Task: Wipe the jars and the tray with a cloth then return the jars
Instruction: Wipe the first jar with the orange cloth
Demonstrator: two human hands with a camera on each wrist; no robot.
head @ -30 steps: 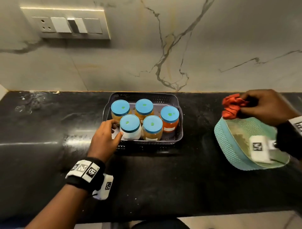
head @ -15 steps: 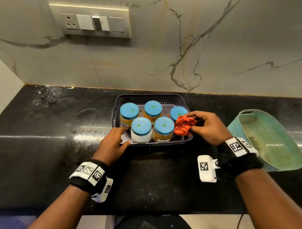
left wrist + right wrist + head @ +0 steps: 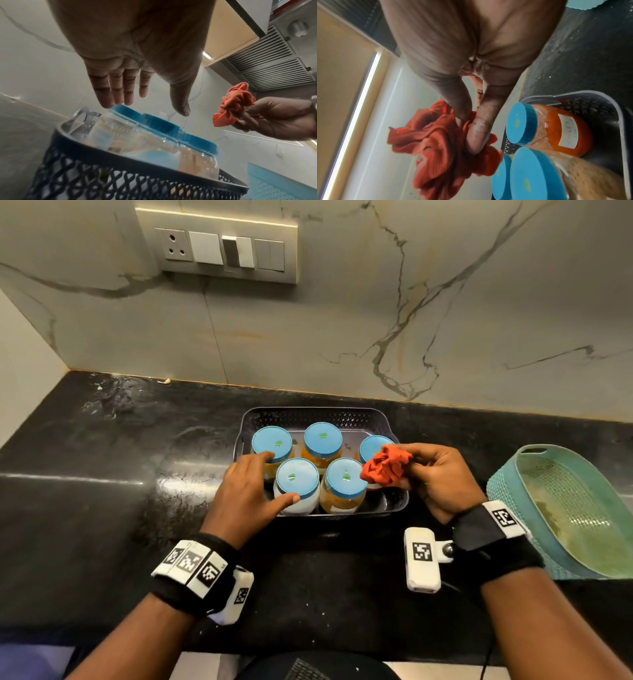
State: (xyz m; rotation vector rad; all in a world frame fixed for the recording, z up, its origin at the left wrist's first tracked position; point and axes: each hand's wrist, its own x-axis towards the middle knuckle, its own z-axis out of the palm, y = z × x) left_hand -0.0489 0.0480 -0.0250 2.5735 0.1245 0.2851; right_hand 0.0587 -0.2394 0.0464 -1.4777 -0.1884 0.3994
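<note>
My left hand [image 3: 245,491] hovers with its grip apart, fingers straight, above the near-left corner of the dark perforated plastic tray [image 3: 394,503], thumb by the white-filled jar [image 3: 297,486]. My right hand [image 3: 436,477] has its grip clamped on the crumpled orange-red cloth [image 3: 385,465], just above the orange-filled jar [image 3: 556,128]. Five clear, blue-lidded jars [image 3: 322,440] stand in the tray on the glossy black stone counter [image 3: 102,491]; beyond my right wrist lies a teal woven basket [image 3: 575,508].

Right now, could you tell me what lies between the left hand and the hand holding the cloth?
In the head view, two front blue-lidded jars in the tray lie between the left hand and right hand gripping the orange cloth.
</note>
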